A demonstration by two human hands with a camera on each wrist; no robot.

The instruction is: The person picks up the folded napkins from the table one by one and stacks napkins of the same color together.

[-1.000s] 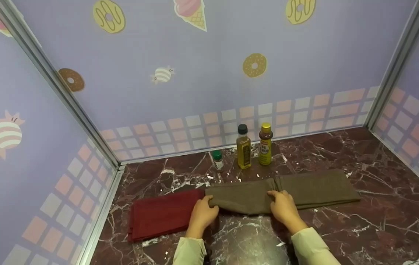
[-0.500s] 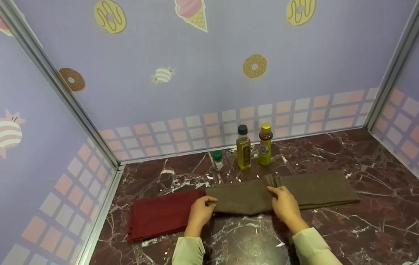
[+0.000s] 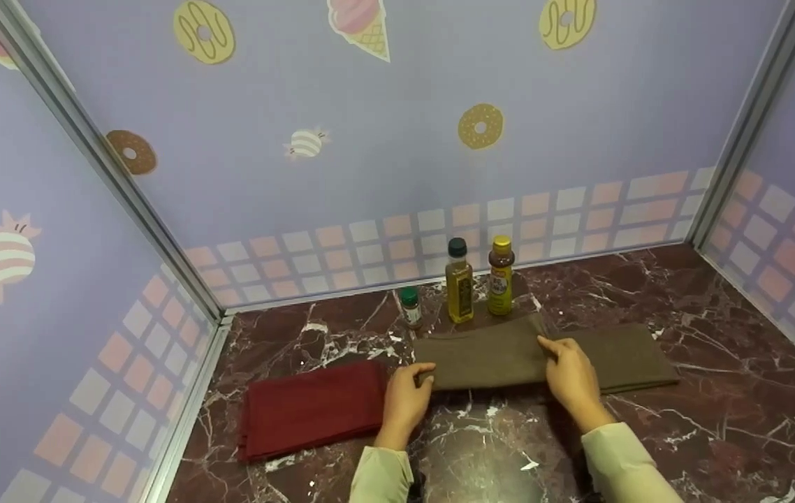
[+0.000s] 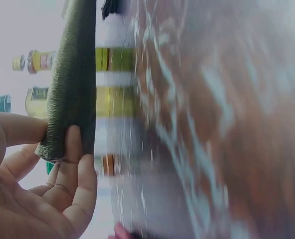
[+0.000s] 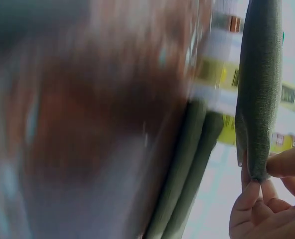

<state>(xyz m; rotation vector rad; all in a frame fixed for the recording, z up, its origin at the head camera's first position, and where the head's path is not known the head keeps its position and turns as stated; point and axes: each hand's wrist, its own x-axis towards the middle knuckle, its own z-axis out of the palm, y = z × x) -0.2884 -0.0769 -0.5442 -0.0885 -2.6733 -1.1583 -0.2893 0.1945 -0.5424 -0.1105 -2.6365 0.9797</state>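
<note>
wrist views show pinched cloth [image 4: 73, 89] edge

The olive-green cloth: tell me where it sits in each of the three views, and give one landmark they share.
Head: olive-green cloth lies mid-counter, pinched by the left hand and right hand.
Left wrist: a vertical strip at upper left, gripped at its lower end.
Right wrist: a vertical strip at upper right, pinched at its bottom.
Shared landmark: the yellow-capped bottle.
</note>
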